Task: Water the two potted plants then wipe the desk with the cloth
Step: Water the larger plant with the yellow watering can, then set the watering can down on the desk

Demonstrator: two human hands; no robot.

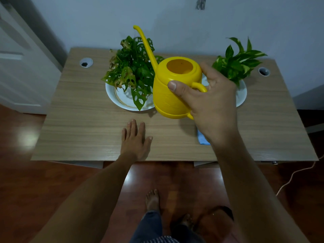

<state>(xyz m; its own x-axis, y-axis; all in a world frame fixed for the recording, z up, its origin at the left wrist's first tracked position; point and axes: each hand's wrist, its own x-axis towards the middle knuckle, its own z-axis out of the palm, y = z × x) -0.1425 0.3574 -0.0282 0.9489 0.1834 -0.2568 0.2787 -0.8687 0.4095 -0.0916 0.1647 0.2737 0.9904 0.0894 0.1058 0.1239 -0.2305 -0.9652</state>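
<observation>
A yellow watering can (168,95) with a long thin spout is held above the middle of the wooden desk (84,120). My right hand (213,106) is shut on its handle, thumb on the can's side. The spout points up and to the left, over a holey-leaved plant (131,67) standing on a white plate (122,99). A second plant with variegated leaves (238,62) stands on another white plate (242,95) at the right. A blue cloth (202,137) lies on the desk, mostly hidden under my right wrist. My left hand (135,139) rests flat on the desk, fingers spread.
Two round cable holes sit in the desk's back corners, one on the left (86,62) and one on the right (263,71). A white door (21,58) stands at the left. A cable (298,174) runs over the wooden floor at the right. My bare feet are under the desk's front edge.
</observation>
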